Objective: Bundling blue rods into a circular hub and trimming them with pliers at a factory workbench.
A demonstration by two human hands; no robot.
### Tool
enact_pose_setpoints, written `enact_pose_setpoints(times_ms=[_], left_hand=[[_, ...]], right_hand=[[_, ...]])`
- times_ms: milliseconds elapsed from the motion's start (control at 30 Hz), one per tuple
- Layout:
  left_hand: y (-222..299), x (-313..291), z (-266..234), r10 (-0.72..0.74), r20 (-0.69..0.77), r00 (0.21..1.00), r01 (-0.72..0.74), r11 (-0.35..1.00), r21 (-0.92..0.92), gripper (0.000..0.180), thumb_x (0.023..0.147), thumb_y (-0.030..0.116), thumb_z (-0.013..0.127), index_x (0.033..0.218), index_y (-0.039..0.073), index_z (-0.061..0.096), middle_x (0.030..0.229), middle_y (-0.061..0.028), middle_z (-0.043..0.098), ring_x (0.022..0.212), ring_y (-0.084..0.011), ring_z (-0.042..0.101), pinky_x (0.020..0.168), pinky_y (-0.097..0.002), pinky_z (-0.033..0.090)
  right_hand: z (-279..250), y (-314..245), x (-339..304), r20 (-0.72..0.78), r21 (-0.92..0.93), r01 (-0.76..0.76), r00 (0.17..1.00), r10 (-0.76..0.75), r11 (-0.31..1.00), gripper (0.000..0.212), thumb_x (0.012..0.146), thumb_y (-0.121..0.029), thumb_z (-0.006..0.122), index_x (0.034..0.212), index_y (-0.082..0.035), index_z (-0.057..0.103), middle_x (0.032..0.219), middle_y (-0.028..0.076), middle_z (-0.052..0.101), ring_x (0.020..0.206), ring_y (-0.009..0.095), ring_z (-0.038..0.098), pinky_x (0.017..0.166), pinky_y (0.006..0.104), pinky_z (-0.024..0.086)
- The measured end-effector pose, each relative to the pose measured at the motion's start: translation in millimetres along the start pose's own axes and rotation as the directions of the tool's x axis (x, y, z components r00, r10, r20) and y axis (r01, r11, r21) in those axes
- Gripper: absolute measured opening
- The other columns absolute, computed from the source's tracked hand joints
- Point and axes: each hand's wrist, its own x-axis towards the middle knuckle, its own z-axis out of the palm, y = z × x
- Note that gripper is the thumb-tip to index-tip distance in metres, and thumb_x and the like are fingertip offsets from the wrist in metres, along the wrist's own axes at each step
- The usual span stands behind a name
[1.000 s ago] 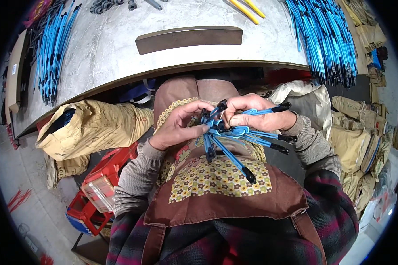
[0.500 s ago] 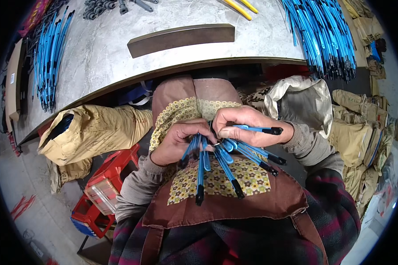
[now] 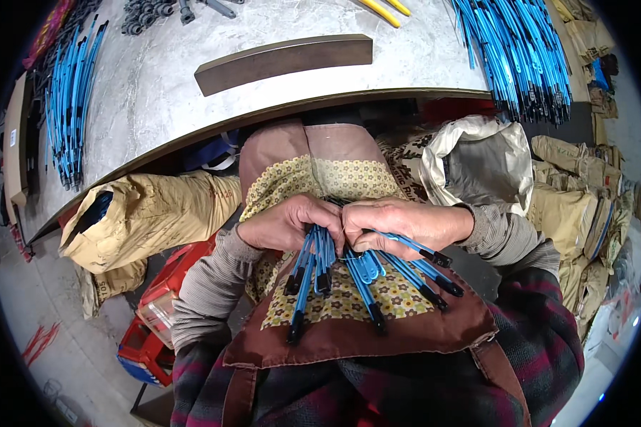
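My left hand [image 3: 286, 222] and my right hand [image 3: 399, 222] meet knuckle to knuckle over my lap, both closed on a bunch of thin blue rods with black tips [image 3: 349, 274]. The rods fan downward and to the right from under my fingers, over a brown apron with a yellow flowered panel [image 3: 349, 302]. The upper ends of the rods are hidden inside my fists.
A grey worktable [image 3: 214, 43] curves across the top, carrying a dark wooden strip [image 3: 285, 62], a heap of blue rods at the right [image 3: 520, 50] and another at the left [image 3: 68, 107]. Tan sacks [image 3: 149, 213], a red crate [image 3: 157, 313] and an open bag [image 3: 477, 167] crowd the floor.
The bunch of rods has swung from pointing right to hanging downward, and both hands have closed together lower over my lap.
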Motion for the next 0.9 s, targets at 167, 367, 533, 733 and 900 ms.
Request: enact_pose_setpoints(times_ms=[167, 367, 533, 733, 900], left_hand=[[-6, -7, 24, 0.253, -0.44, 0.861, -0.195, 0.965, 0.174, 0.015, 0.081, 0.001, 0.074, 0.096, 0.001, 0.07, 0.108, -0.0091, 0.065, 0.089, -0.0177, 0.059, 0.08, -0.0289, 0.046], [-3, -6, 49, 0.335, -0.547, 0.767, -0.184, 0.932, 0.312, 0.015, 0.083, 0.001, 0.073, 0.098, 0.003, 0.069, 0.116, -0.0115, 0.064, 0.094, -0.0193, 0.059, 0.084, -0.0296, 0.046], [-8, -12, 60, 0.347, -0.621, 0.702, -0.168, 0.929, 0.33, 0.016, 0.083, -0.001, 0.072, 0.098, 0.003, 0.068, 0.115, -0.0126, 0.064, 0.096, -0.0198, 0.059, 0.087, -0.0303, 0.047], [-16, -20, 64, 0.319, -0.682, 0.658, -0.265, 0.946, 0.186, 0.02, 0.083, -0.001, 0.071, 0.102, 0.001, 0.066, 0.112, -0.0133, 0.066, 0.098, -0.0207, 0.061, 0.089, -0.0305, 0.048], [-19, -24, 64, 0.301, -0.729, 0.615, -0.268, 0.949, 0.165, 0.019, 0.085, -0.001, 0.071, 0.102, 0.0, 0.064, 0.108, -0.0135, 0.068, 0.096, -0.0224, 0.063, 0.09, -0.0316, 0.049]], right_hand=[[-3, 4, 1, -0.38, -0.114, 0.007, 0.924, -0.05, 0.993, 0.003, 0.094, -0.004, 0.055, 0.092, -0.006, 0.053, 0.092, 0.006, 0.059, 0.077, 0.018, 0.052, 0.07, 0.0297, 0.043], [-5, 3, 13, -0.449, -0.26, 0.065, 0.875, -0.18, 0.963, 0.006, 0.094, -0.005, 0.056, 0.089, -0.006, 0.053, 0.093, 0.005, 0.059, 0.078, 0.017, 0.053, 0.071, 0.0292, 0.043], [-7, 1, 25, -0.431, -0.272, 0.147, 0.865, -0.257, 0.951, 0.005, 0.09, 0.0, 0.059, 0.089, -0.004, 0.057, 0.084, 0.003, 0.056, 0.075, 0.014, 0.049, 0.069, 0.0288, 0.041], [-12, 0, 37, -0.316, -0.15, 0.16, 0.927, -0.2, 0.976, 0.004, 0.091, -0.003, 0.061, 0.087, -0.004, 0.06, 0.087, 0.003, 0.058, 0.076, 0.015, 0.051, 0.07, 0.0285, 0.042], [-17, -4, 41, -0.24, -0.12, 0.08, 0.965, -0.107, 0.99, 0.004, 0.092, -0.007, 0.062, 0.091, -0.003, 0.062, 0.095, 0.005, 0.061, 0.081, 0.016, 0.054, 0.074, 0.0296, 0.044]])
